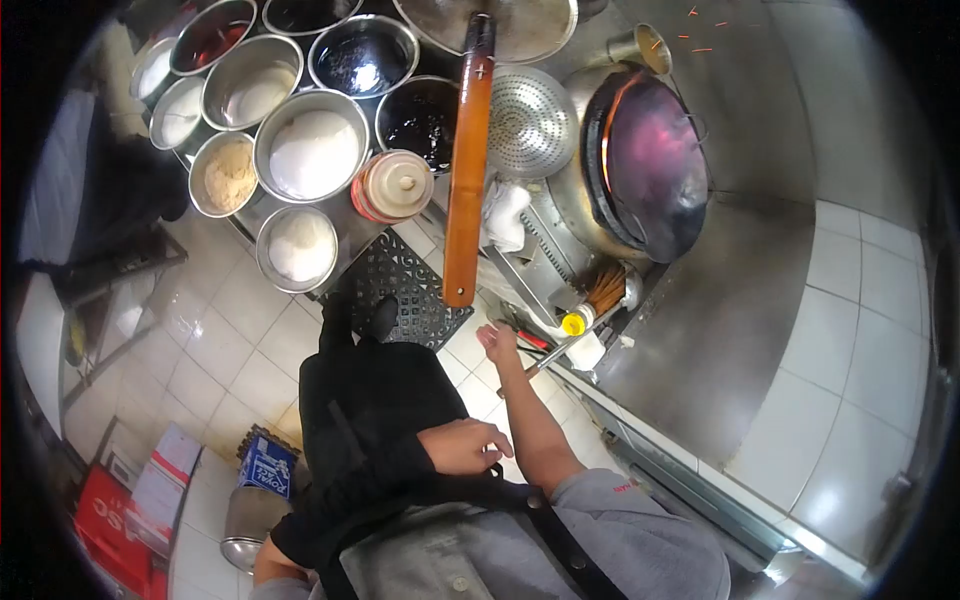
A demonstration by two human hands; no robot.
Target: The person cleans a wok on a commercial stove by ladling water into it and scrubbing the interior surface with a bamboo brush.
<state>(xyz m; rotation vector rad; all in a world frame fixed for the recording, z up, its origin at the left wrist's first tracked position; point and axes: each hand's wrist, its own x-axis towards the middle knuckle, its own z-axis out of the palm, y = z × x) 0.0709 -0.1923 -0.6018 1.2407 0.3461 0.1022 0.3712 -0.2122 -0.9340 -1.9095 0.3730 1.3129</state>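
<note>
My left hand (464, 446) is in front of the dark apron (375, 400), its fingers loosely bent and apart, with nothing visible in it. Farther forward, my right hand (497, 342) hangs above the floor beside the cooking counter, fingers loosely curled but apart and holding nothing I can see. Close to its forearm, a metal rod-like handle (560, 351) sticks out past the counter edge. Above the right hand in view is a long wooden handle (467, 190), which reaches to a wide metal pan (530, 28). A yellow-capped bottle (573, 325) and a bristle brush (605, 290) stand nearby.
A wok (655, 165) sits on the burner with an orange-pink glow; sparks fly beyond it. A perforated strainer (530, 120) rests beside it. Several metal bowls, one with white powder (312, 150), and a lidded jar (398, 186) fill the left counter. A black mat (405, 285) covers some floor.
</note>
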